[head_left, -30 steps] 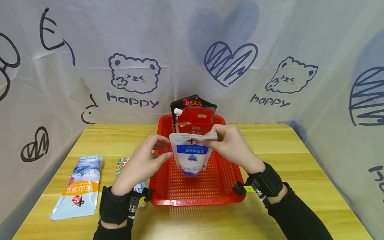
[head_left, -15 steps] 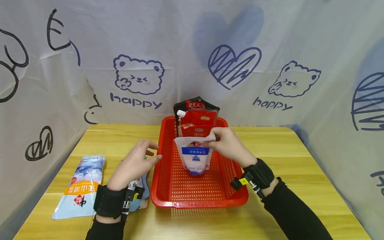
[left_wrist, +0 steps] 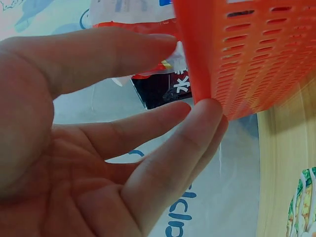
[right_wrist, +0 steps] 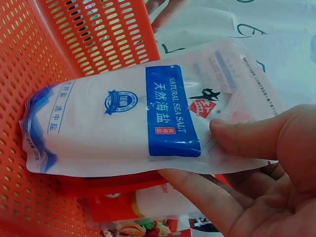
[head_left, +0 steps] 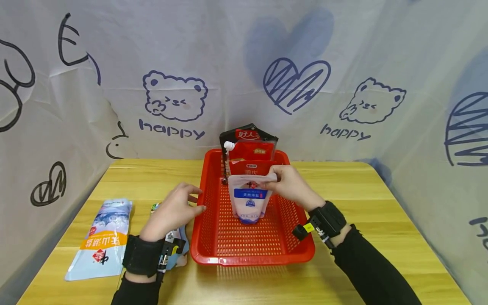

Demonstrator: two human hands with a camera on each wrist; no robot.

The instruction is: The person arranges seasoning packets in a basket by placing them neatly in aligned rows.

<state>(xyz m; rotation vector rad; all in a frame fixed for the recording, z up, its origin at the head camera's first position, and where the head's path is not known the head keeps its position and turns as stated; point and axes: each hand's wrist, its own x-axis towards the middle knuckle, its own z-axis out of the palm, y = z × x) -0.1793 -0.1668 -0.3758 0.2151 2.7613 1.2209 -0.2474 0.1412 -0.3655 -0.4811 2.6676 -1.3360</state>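
My right hand point(head_left: 291, 186) pinches the top right corner of a white and blue bag of sea salt point(head_left: 249, 209). The bag stands upright inside a red perforated plastic basket point(head_left: 251, 260), in front of the other packets. In the right wrist view, the thumb lies on the front of the salt bag point(right_wrist: 118, 118) and the fingers are behind it. My left hand point(head_left: 176, 209) is at the basket's left rim, its fingers loosely bent. The left wrist view shows its fingertips at the basket's rim point(left_wrist: 195, 59), with nothing gripped.
Behind the salt stand a red pouch point(head_left: 249, 151) with a white cap and a black packet point(head_left: 225, 137). A light-blue salt bag point(head_left: 100, 241) lies at the table's left. Another blue packet point(head_left: 182, 248) lies partly under my left arm. A drawn-on cloth point(head_left: 236, 63) hangs behind.
My left hand has moved left, away from the salt bag to the basket's rim. The right hand has lowered the bag slightly into the basket, still holding its corner.
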